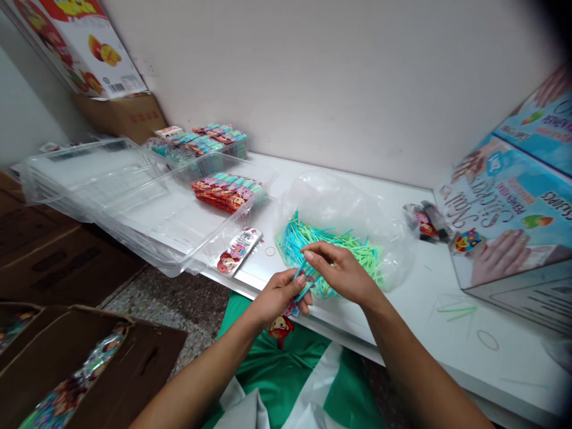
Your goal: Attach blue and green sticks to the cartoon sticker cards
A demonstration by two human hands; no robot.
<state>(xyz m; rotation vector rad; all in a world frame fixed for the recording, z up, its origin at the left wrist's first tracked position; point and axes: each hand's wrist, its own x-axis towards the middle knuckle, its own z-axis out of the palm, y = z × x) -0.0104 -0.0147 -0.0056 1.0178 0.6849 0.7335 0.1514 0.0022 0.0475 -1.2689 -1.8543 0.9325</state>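
Observation:
In the head view, my left hand (277, 298) is closed on a small printed card packet (280, 328) with a red-haired cartoon figure, over the table's front edge. Thin blue sticks (305, 288) lie along the packet, between my two hands. My right hand (344, 273) meets the left from the right side, its thumb and fingers pinched on the upper ends of the blue sticks. Right behind the hands lies an open clear plastic bag (330, 193) with a heap of thin blue and green sticks (353, 245).
Clear plastic trays (172, 262) stand at left, one with red packets (227, 193). A flat pack of cards (239, 251) lies near the front edge. Printed boxes (513, 208) stand at right, loose green sticks (456, 310) before them. An open carton (147, 351) sits lower left.

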